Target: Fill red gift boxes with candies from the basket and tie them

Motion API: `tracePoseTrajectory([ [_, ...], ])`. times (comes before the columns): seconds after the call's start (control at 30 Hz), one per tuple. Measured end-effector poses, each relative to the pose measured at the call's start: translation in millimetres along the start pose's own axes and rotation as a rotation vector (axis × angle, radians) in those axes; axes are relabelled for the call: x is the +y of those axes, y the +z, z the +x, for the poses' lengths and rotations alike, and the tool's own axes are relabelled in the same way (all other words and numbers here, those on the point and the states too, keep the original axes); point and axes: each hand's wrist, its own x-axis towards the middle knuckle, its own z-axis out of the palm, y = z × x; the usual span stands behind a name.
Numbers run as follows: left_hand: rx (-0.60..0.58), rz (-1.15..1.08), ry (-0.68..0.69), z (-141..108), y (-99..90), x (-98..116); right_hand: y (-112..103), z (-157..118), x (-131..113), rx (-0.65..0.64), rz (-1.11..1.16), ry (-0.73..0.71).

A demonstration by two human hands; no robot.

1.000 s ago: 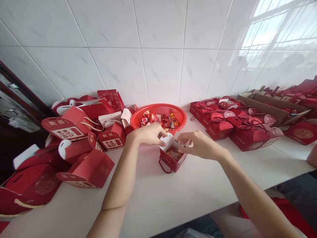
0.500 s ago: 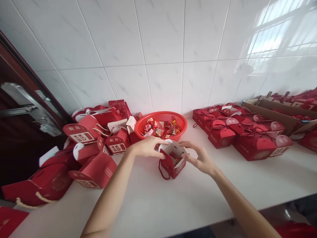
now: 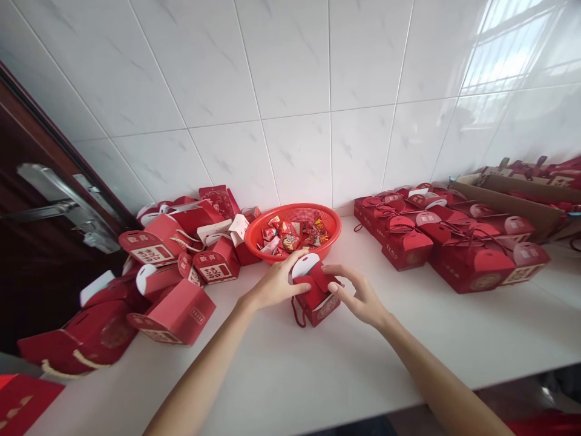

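In front of the basket, a small red candy box stands on the white counter between my hands. Two of its top panels fold inward over the opening, while a rounded flap with a white inner face sticks up at the back. My left hand grips the left side, its thumb pressing on the folded panel. On the right, my right hand holds the other panel edge between thumb and fingers. A dark red cord loop hangs at the box's left. The panels hide the contents.
Behind the box, a red plastic basket holds wrapped candies. Piled at left are several red boxes. Closed red boxes stand in rows at right, beside a brown carton. A tiled wall backs the counter.
The box's side panels have folded inward over the opening, covering the wrapped candies seen inside before. Both hands have closed in on the box top.
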Motion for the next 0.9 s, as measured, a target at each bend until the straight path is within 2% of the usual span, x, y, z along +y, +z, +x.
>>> tracePoseTrajectory([
  [0.17, 0.081, -0.016, 0.138, -3, 22.2, -6, 0, 1, 4, 0.111, -0.007, 0.033],
  [0.33, 0.172, -0.056, 0.113, -7, 43.8, -12, 4, 3, 11, 0.226, 0.021, 0.094],
  [0.5, 0.222, -0.121, 0.126, -9, 56.4, -12, 6, 6, 15, 0.231, 0.043, 0.139],
  [0.63, 0.224, -0.17, 0.117, -13, 61.8, -7, 11, 9, 16, 0.256, 0.023, 0.232],
  [0.73, 0.207, -0.218, 0.084, -15, 66.7, 0, 14, 10, 18, 0.255, 0.01, 0.278],
  [0.9, 0.262, -0.23, 0.021, -12, 73.2, 9, 15, 12, 17, 0.253, 0.056, 0.297],
])
